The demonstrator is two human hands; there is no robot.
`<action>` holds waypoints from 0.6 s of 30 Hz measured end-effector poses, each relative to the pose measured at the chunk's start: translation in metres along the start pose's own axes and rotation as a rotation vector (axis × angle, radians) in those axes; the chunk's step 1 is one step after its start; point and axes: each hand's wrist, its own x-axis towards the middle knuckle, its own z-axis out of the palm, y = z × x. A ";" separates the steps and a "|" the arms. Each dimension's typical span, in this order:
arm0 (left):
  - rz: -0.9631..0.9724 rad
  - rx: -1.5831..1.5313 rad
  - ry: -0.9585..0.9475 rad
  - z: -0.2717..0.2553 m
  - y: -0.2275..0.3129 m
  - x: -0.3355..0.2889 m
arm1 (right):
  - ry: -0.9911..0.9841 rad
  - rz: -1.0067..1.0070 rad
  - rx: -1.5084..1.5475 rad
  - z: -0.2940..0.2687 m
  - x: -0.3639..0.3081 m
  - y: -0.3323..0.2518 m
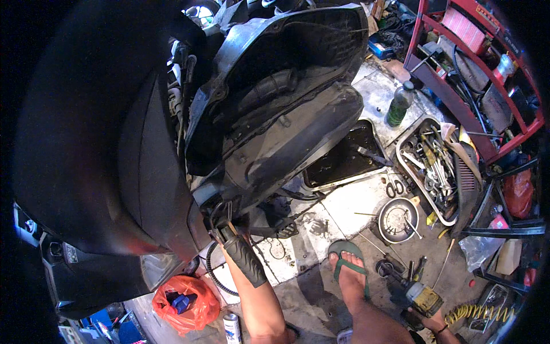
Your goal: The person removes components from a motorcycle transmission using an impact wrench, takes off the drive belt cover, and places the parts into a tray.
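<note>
My right hand is at the lower right, with a cord or band round its wrist. Its fingers are closed on a yellow and black power wrench, though the grip is partly hidden; the tool's dark front end points up and left. Beside it on the floor lie several dark sockets or bits and screwdrivers. My left hand does not show. In front of my bare left leg sits a black ribbed rubber footpeg of the motor scooter. A large black plastic body panel stands tilted against the scooter.
A metal bowl with small screws, a tool-filled tray and a dark-bottomed tray lie right of centre. Beyond stand a green bottle and red rack. An orange-red bag, spray can and yellow coiled hose lie near.
</note>
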 end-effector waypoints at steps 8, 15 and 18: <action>0.009 0.055 -0.005 -0.006 0.019 -0.006 | -0.124 0.591 0.572 0.013 -0.011 0.062; -0.045 0.208 -0.028 -0.035 0.013 -0.016 | -0.011 0.645 0.936 0.047 -0.016 0.140; -0.243 0.115 0.200 0.060 0.002 -0.079 | 0.084 0.642 1.088 0.047 -0.016 0.138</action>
